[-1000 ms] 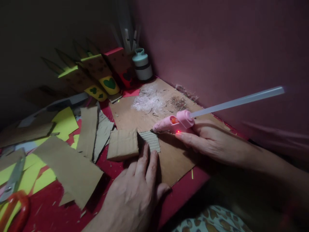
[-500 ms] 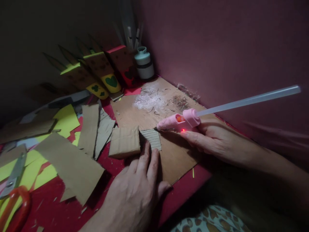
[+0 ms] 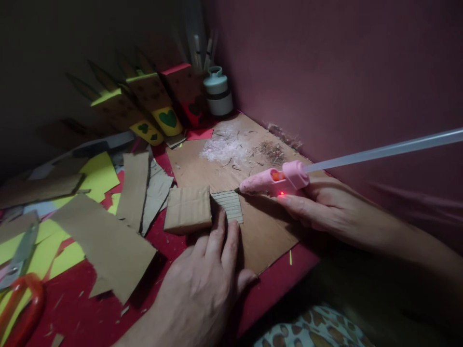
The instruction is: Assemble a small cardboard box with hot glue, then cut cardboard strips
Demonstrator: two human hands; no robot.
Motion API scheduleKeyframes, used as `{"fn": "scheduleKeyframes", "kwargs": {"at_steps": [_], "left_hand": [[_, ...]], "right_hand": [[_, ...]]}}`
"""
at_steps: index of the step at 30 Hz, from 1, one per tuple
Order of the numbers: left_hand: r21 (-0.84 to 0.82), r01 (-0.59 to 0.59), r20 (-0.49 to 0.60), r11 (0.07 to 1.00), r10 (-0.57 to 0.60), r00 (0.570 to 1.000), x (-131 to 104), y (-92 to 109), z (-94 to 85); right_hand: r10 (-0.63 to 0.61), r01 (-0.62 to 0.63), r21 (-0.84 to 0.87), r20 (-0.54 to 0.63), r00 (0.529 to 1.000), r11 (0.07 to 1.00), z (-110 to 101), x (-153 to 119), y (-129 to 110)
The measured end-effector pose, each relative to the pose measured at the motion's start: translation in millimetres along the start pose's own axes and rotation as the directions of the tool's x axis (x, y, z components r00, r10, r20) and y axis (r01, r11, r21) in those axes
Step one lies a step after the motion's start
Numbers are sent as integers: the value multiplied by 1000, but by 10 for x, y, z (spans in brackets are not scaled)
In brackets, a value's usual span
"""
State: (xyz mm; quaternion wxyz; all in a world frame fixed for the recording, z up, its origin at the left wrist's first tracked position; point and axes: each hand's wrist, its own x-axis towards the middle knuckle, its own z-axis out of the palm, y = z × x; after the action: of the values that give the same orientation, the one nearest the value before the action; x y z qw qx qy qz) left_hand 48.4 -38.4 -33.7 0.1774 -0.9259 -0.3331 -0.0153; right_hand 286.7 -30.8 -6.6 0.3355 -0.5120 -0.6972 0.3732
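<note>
My right hand (image 3: 325,207) grips a pink glue gun (image 3: 275,180) with a long clear glue stick (image 3: 383,150) out its back and a red light lit. Its nozzle rests at the far right corner of a small corrugated flap (image 3: 227,205). That flap joins a folded brown cardboard piece (image 3: 188,208) lying on a large cardboard sheet (image 3: 260,226). My left hand (image 3: 206,284) lies flat, with its fingertips pressing the near edge of the flap and the folded piece.
Cardboard strips (image 3: 133,190) and yellow paper (image 3: 97,176) litter the red surface at left. Red-handled scissors (image 3: 18,299) lie at the near left. Decorated cardboard boxes (image 3: 159,103) and a small white jar (image 3: 219,91) stand at the back by the pink wall (image 3: 325,72).
The glue gun and my right hand have drifted slightly right and up along the flap's far edge. My left hand keeps pressing in the same place.
</note>
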Motion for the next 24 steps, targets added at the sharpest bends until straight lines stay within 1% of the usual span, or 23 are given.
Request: {"fn": "scheduleKeyframes", "kwargs": {"at_steps": [3, 7, 11, 14, 18, 21, 24], "left_hand": [[-6, -9, -1, 1000, 9, 1000, -9, 1, 10], [-12, -9, 8, 1000, 10, 1000, -23, 3, 21], [-27, -7, 6, 1000, 7, 1000, -29, 2, 25], [-29, 1, 22, 1000, 0, 1000, -25, 5, 20], [-25, 8, 20, 1000, -8, 1000, -13, 17, 6], [-21, 14, 18, 1000, -14, 1000, -6, 23, -1], [-25, 18, 20, 1000, -18, 1000, -4, 21, -4]], "right_hand": [[47, -49, 36, 60, 997, 998, -9, -5, -16], [25, -27, 36, 43, 999, 999, -16, -1, -60], [94, -95, 8, 59, 994, 995, -21, -12, -72], [84, -83, -17, 43, 996, 996, -21, -30, -79], [147, -149, 28, 50, 988, 989, -12, -52, -118], [120, -122, 83, 30, 992, 989, 2, -75, -94], [104, -105, 69, 11, 994, 992, 13, -94, -38]]}}
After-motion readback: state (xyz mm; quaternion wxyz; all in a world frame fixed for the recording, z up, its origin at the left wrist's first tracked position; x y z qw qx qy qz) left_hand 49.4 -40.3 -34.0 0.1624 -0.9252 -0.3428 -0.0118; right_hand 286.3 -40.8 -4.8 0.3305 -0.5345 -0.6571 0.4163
